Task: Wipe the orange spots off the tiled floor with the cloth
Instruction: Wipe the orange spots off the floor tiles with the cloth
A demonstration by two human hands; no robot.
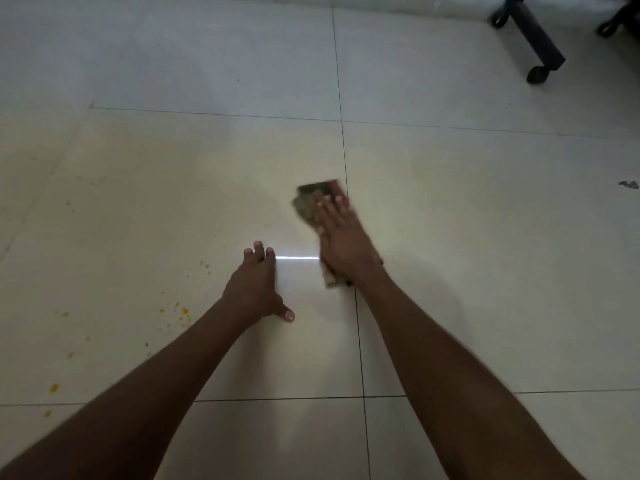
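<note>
Flat, the right hand [341, 237] presses straight fingers onto the blurred brownish cloth [311, 207]; left hand [254, 289], fingers spread, rests on the pale tiled floor [173, 188] beside scattered orange spots [183, 310].

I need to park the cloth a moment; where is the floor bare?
Bare tile lies right of the right hand and cloth, up to the chair legs. Left of the left hand, orange spots dot the floor.
</note>
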